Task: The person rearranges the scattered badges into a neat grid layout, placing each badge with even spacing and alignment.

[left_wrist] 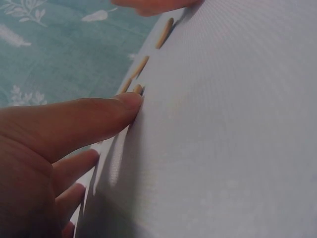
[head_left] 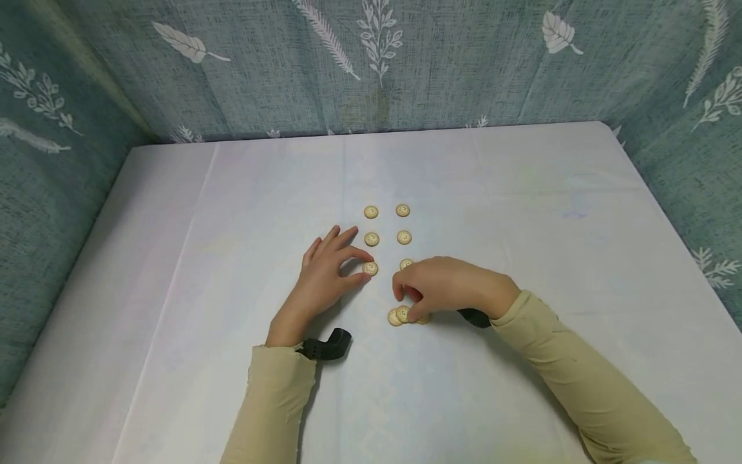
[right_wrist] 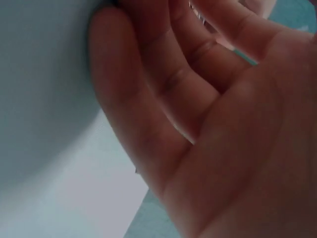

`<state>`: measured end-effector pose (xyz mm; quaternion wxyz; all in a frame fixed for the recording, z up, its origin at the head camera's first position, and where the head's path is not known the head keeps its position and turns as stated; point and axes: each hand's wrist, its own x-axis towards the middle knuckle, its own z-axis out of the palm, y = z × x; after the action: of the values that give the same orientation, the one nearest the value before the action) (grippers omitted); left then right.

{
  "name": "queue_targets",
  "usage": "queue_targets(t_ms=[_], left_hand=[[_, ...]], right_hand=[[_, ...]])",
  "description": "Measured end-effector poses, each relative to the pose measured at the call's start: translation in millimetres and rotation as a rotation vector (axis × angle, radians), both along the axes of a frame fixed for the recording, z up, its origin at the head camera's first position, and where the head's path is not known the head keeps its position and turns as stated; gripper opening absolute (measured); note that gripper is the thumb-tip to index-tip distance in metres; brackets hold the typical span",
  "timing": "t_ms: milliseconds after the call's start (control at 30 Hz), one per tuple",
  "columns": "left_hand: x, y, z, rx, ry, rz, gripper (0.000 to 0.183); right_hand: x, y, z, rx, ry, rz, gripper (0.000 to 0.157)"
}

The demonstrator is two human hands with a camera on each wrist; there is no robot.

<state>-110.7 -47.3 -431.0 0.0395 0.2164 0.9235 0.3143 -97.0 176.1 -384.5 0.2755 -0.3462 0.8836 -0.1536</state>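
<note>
Small round wooden buttons lie on the white-covered table. My left hand (head_left: 324, 274) pinches one button (head_left: 370, 269) at the lower end of the left row, with thumb and index finger at its edges. In the left wrist view the thumb (left_wrist: 94, 119) partly covers that button (left_wrist: 138, 89). Above a small cluster of buttons (head_left: 395, 317), my right hand (head_left: 437, 287) hangs with loosely bent fingers, its thumb touching the cluster. A gap shows between its thumb and index finger. Its fingers partly hide the cluster and a button (head_left: 406, 263) above it.
Two short rows of buttons run away from me, with one button (head_left: 371, 212) at the far left end and another (head_left: 402, 210) at the far right end. The white tabletop (head_left: 191, 309) ends at a patterned green curtain (head_left: 266, 71) behind and at both sides.
</note>
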Motion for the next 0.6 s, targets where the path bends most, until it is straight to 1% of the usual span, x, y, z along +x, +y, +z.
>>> queue_targets(t_ms=[100, 233, 433, 600], left_hand=[[-0.2, 0.1, 0.3, 0.0, 0.002, 0.001, 0.021], [-0.1, 0.0, 1.2, -0.001, 0.002, 0.004, 0.021], [-0.2, 0.0, 1.9, -0.003, -0.003, 0.005, 0.021], [-0.1, -0.7, 1.6, -0.001, -0.007, 0.005, 0.022]], right_hand=[[1.8, -2.5, 0.3, 0.013, 0.041, 0.011, 0.023], [1.6, -2.7, 0.1, -0.008, 0.053, 0.037, 0.022], [-0.4, -1.5, -1.4, -0.045, 0.04, 0.06, 0.019], [-2.5, -1.9, -4.8, -0.08, 0.006, 0.073, 0.019]])
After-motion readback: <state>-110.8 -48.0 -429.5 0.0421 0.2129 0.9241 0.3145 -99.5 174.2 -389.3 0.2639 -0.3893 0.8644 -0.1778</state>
